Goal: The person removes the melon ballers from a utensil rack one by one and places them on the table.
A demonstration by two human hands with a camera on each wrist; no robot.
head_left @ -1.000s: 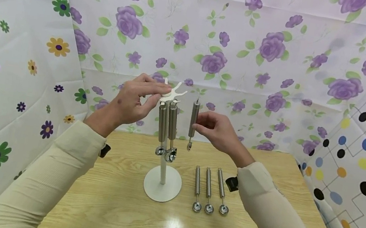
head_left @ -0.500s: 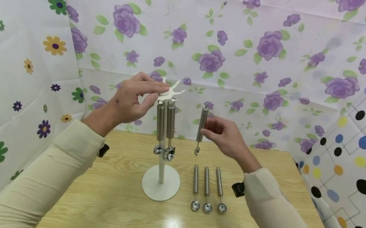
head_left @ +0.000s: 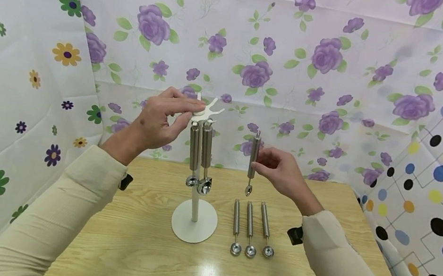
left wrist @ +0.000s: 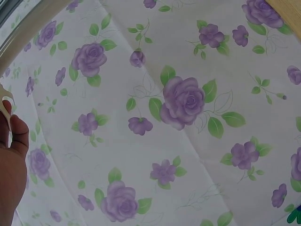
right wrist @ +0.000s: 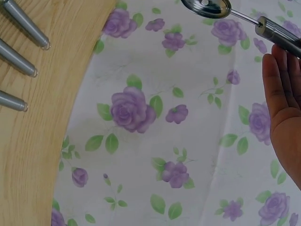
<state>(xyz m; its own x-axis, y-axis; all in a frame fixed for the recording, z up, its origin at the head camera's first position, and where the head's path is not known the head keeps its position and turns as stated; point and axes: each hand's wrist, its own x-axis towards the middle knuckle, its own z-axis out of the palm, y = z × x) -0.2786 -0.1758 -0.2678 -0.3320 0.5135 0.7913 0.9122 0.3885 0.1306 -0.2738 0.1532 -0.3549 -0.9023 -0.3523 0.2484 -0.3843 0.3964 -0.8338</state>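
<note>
In the head view my left hand (head_left: 158, 116) pinches the white top of a utensil stand (head_left: 194, 222), fingers over the hub and thumb at its side. Two steel-handled tools (head_left: 200, 149) with round scoop heads hang from its arms. To the right, my right hand (head_left: 282, 172) holds a melon baller (head_left: 254, 158) upright by its steel handle, head down, off the table and apart from the stand. The right wrist view shows its small round head (right wrist: 207, 5) with a hole. Only part of the left hand (left wrist: 11, 160) shows in the left wrist view.
Three similar steel scoops (head_left: 250, 228) lie side by side on the wooden table (head_left: 136, 249), right of the stand's round base. Flowered cloth (head_left: 288, 91) hangs behind, and a dotted cloth (head_left: 429, 188) closes off the right side.
The right hand has moved to the right and slightly down with the melon baller, farther from the stand. The left hand stays on the stand's top.
</note>
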